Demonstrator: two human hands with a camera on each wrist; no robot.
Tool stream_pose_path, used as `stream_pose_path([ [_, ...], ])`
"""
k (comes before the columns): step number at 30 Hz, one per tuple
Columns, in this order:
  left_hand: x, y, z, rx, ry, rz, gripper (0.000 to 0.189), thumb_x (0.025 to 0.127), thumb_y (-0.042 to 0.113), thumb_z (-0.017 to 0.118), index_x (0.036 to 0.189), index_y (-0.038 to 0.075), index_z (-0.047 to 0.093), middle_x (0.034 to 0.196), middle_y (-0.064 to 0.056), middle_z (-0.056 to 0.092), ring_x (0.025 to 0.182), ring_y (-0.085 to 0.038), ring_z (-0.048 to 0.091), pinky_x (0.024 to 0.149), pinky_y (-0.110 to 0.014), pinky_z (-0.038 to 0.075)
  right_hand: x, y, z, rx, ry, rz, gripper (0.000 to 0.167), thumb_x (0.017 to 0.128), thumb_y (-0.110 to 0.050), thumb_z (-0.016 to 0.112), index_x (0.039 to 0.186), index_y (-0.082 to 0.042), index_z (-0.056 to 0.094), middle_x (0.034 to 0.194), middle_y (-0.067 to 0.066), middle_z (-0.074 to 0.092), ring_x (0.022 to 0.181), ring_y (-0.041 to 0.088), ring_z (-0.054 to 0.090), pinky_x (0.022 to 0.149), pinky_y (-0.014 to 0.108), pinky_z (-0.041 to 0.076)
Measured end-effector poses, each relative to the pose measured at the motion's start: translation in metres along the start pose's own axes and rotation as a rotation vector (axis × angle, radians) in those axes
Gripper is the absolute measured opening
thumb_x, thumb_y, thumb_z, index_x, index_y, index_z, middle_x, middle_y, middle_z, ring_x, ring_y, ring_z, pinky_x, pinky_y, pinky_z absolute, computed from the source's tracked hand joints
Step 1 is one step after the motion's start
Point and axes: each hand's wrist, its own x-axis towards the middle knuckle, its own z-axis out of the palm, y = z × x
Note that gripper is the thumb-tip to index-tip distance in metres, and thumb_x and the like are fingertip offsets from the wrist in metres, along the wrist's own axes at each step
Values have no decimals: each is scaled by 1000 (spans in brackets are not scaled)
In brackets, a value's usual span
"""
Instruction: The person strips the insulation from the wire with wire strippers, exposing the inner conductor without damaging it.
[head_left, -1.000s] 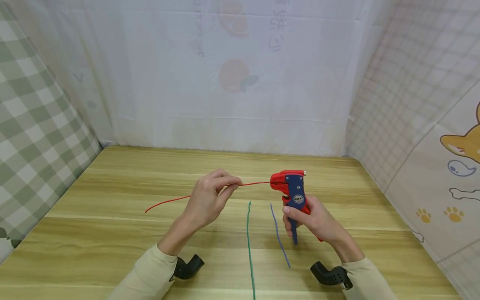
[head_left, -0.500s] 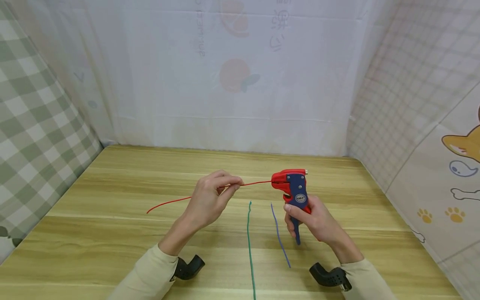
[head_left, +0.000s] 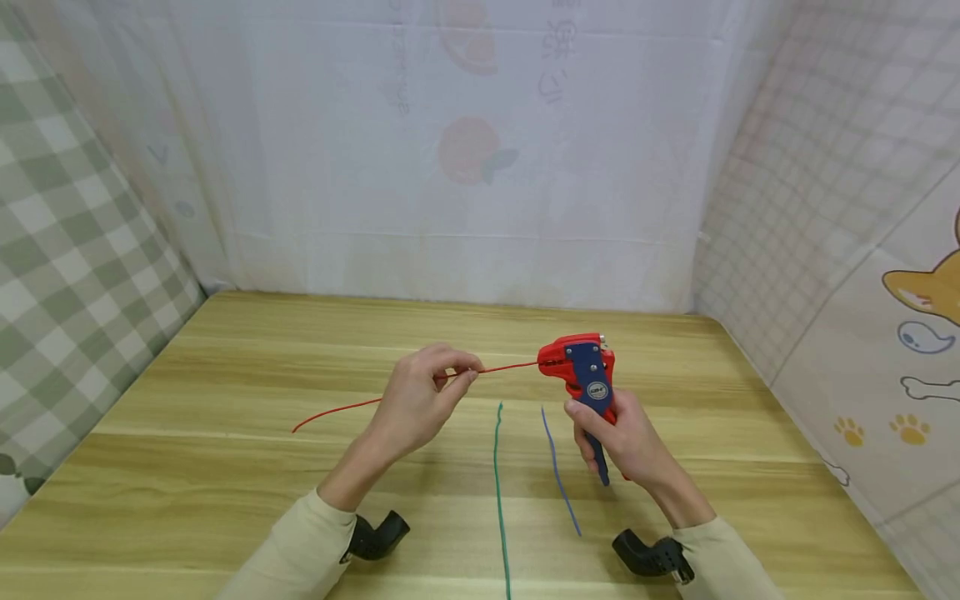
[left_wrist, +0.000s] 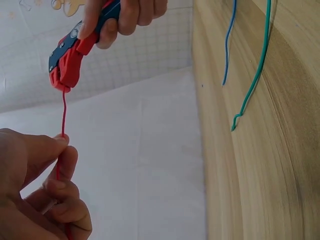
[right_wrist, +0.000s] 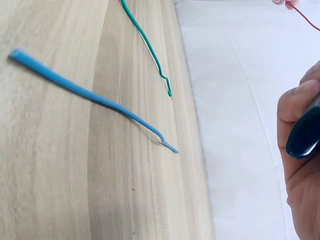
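Note:
Between thumb and fingertips, my left hand (head_left: 423,400) pinches a red wire (head_left: 510,367) above the table. One end of the wire trails off to the left; the other runs into the nose of a wire stripper (head_left: 588,375) with red and dark blue parts. My right hand (head_left: 630,437) grips the stripper by its handles, nose pointing left. In the left wrist view the red wire (left_wrist: 64,112) meets the tip of the stripper (left_wrist: 67,62). The right wrist view shows just a dark handle end (right_wrist: 304,132) in the curled fingers.
A green wire (head_left: 498,483) and a shorter blue wire (head_left: 558,475) lie on the wooden table (head_left: 187,483) below the hands. White cloth (head_left: 337,167) hangs behind, with a green checked cloth (head_left: 67,183) on the left and a patterned one (head_left: 847,350) on the right.
The stripper has tilted, its nose shifting slightly left and its handle ends slightly right. The right hand has moved with it. The left hand stays nearly in place; the wire's free end dips a little.

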Motion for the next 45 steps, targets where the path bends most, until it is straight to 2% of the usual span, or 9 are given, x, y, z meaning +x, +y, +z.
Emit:
stream_pose_path([
  [5, 0, 2, -2, -14, -17, -49, 10, 96, 7, 76, 100, 13, 82, 94, 0, 74, 82, -11, 62, 73, -26, 54, 1, 1, -1, 13, -17, -2, 23, 109, -3, 49, 87, 2, 53, 57, 14, 54, 42, 22, 57, 39, 39, 47],
  [11, -1, 2, -4, 27, -35, -123, 5, 95, 10, 78, 97, 12, 82, 93, 1, 76, 78, -12, 65, 74, -28, 55, 1, 0, -2, 36, -52, 32, 19, 110, -5, 49, 94, 3, 53, 60, 16, 56, 45, 26, 60, 44, 40, 51],
  [17, 1, -5, -8, 106, -46, -179, 4, 94, 11, 79, 93, 12, 83, 91, 0, 77, 83, -17, 67, 76, -33, 56, 2, 4, -3, 70, -81, 104, 14, 111, -10, 49, 107, 1, 55, 75, 8, 67, 62, 26, 70, 63, 45, 64],
  [21, 3, -7, -14, 132, -73, -240, 5, 94, 14, 78, 92, 14, 83, 93, -1, 78, 81, -17, 64, 75, -34, 53, 2, 3, -4, 57, -66, 158, 17, 112, -13, 50, 116, 2, 56, 84, 5, 70, 73, 27, 75, 74, 50, 65],
  [25, 4, -4, -22, 78, -73, -279, 6, 95, 15, 77, 95, 13, 83, 91, -1, 78, 75, -15, 60, 70, -32, 50, 3, 2, -6, 60, -68, 163, 21, 113, -15, 48, 116, 5, 54, 85, 6, 70, 75, 27, 76, 75, 48, 66],
  [31, 5, -1, -30, -53, -83, -341, 11, 98, 19, 73, 99, 13, 81, 90, -1, 78, 83, -15, 67, 76, -34, 53, 4, 1, -11, 109, -104, 155, 37, 117, -22, 36, 123, 13, 48, 88, 4, 72, 78, 23, 77, 75, 44, 66],
  [38, 4, -16, -20, -189, -222, -459, 15, 99, 20, 69, 90, 13, 78, 86, -2, 74, 86, -22, 68, 78, -35, 55, 3, 0, -20, 140, -106, 173, 71, 116, -45, 12, 133, 16, 44, 93, 1, 73, 81, 22, 79, 78, 42, 66],
  [42, 2, -28, -10, -217, -298, -482, 19, 99, 17, 67, 83, 10, 74, 82, -8, 72, 83, -29, 67, 72, -33, 54, 4, -1, -24, 170, -85, 162, 70, 116, -47, 11, 134, 12, 44, 95, 2, 73, 84, 21, 79, 79, 41, 66],
  [45, 0, -36, -2, -191, -341, -499, 22, 97, 14, 65, 77, 9, 71, 77, -8, 70, 70, -22, 62, 62, -28, 48, 4, -3, -28, 175, -56, 169, 65, 116, -46, 16, 136, 9, 43, 99, 2, 73, 89, 21, 78, 82, 40, 65],
])
